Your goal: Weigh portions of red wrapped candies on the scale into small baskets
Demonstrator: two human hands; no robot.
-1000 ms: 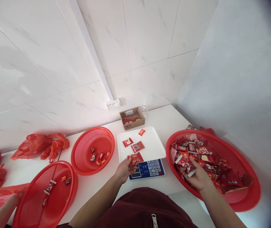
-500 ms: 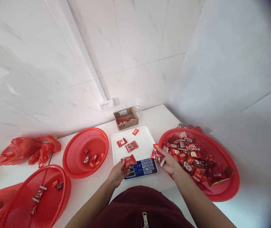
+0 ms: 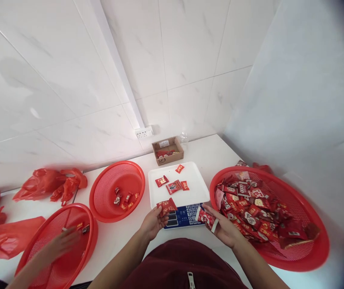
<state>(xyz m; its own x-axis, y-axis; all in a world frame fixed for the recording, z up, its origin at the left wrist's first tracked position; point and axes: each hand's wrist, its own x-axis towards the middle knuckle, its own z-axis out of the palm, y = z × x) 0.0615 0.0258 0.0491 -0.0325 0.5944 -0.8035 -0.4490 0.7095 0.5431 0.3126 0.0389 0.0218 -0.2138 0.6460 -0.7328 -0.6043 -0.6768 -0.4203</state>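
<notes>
Head view: four red packets [image 3: 174, 186] on white scale tray [image 3: 194, 174]; left hand [image 3: 153, 223], fingers pinching red packet [image 3: 168, 206] at tray's near edge; right hand [image 3: 225, 230] pinching red-and-white packet [image 3: 205, 218] over keypad [image 3: 192, 211]; progress seemingly early, most packets [image 3: 252, 214] heaped in right-hand basket [image 3: 313, 259].

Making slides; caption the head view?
Left hand holding red packet, right hand holding white-ended packet, at a digital scale.

One head-worn view from close above both hands [image 3: 153, 223], forward and down over the table [image 3: 218, 150] to the wall [image 3: 193, 48]
</notes>
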